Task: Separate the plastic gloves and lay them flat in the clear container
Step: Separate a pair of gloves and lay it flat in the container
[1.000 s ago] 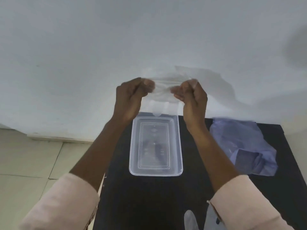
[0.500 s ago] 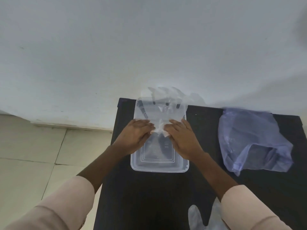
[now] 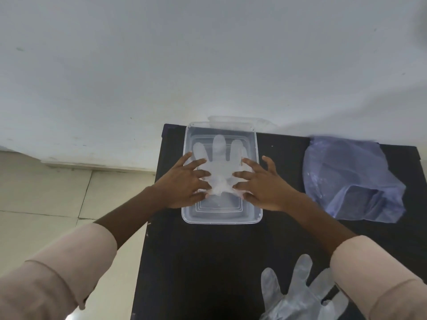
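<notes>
A clear rectangular container (image 3: 221, 217) stands on the black table against the wall. A thin plastic glove (image 3: 219, 158) lies inside it, fingers pointing to the wall, its cuff end bunched near the middle. My left hand (image 3: 184, 181) presses flat on the glove's left side with fingers spread. My right hand (image 3: 263, 183) presses flat on its right side, fingers spread too. Another plastic glove (image 3: 298, 294) lies on the table at the near right, partly under my right sleeve.
A crumpled bluish plastic bag (image 3: 351, 176) lies at the back right of the black table (image 3: 208, 262). The white wall rises right behind the container. Tiled floor shows to the left of the table's edge.
The glove was held up in pinched fingers above the container, then lowered into it. Both hands have opened and now press it flat.
</notes>
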Tool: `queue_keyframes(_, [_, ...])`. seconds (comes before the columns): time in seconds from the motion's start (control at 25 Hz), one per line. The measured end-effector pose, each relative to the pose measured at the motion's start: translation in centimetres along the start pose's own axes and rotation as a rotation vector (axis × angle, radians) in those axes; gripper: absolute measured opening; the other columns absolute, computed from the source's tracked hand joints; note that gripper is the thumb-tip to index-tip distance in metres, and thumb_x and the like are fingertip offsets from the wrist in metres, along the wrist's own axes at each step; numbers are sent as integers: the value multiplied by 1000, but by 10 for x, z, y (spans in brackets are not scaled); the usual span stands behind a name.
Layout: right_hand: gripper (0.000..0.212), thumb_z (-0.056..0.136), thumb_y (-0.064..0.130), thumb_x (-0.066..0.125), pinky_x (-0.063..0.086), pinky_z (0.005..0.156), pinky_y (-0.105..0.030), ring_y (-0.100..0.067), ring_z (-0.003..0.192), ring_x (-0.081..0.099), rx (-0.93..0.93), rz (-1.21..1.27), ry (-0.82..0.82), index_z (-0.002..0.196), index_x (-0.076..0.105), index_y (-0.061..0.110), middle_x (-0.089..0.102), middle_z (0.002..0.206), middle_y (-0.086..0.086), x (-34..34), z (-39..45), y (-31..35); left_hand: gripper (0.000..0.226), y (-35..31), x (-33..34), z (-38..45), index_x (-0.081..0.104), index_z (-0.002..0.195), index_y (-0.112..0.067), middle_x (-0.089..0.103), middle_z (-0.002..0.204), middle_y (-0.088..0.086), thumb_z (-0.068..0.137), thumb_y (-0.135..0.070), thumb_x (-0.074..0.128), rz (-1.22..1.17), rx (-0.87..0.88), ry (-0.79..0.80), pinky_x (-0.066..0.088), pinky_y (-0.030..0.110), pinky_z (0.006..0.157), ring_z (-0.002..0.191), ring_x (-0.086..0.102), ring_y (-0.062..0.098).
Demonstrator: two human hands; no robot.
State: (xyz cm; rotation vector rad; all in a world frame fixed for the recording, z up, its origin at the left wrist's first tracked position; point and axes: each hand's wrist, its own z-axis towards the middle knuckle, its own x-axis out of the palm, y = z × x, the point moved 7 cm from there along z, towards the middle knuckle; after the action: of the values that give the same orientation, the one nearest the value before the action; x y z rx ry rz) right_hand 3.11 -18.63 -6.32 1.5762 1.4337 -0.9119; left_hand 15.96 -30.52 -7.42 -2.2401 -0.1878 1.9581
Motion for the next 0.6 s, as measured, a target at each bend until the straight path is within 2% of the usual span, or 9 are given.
queue_keyframes(0.16, [37,92,47,43,-16,109,-61,-31,148,-16,-78,-156,111,127,56,45,14,163,6,8,-2,0,54,0,8,-3,70,114,-41,47,150,-5,90,-66,29,76,36,218,-6,58,118,149,20,26])
queue_keyframes(0.28, [45,89,61,35,-17,108,-63,-34,146,-21,-95,-267,193,121,61,43,6,164,4,10,-2,1,68,0,10,-3,71,112,-39,37,156,-6,87,-72,17,145,36,350,-9,59,116,151,9,24])
queue_keyframes(0.44, [54,88,65,28,-12,111,-65,-35,147,-20,-120,-330,244,122,62,40,6,164,2,8,-4,3,85,-2,8,-3,74,107,-32,36,157,-6,81,-77,7,222,65,429,-8,61,115,151,8,25])
queue_keyframes(0.6, [53,87,61,35,-9,114,-63,-33,148,-15,-108,-287,244,132,53,39,11,163,1,4,-3,5,86,-3,7,-4,65,125,-32,35,157,-4,81,-77,6,236,45,470,-6,60,116,151,10,27])
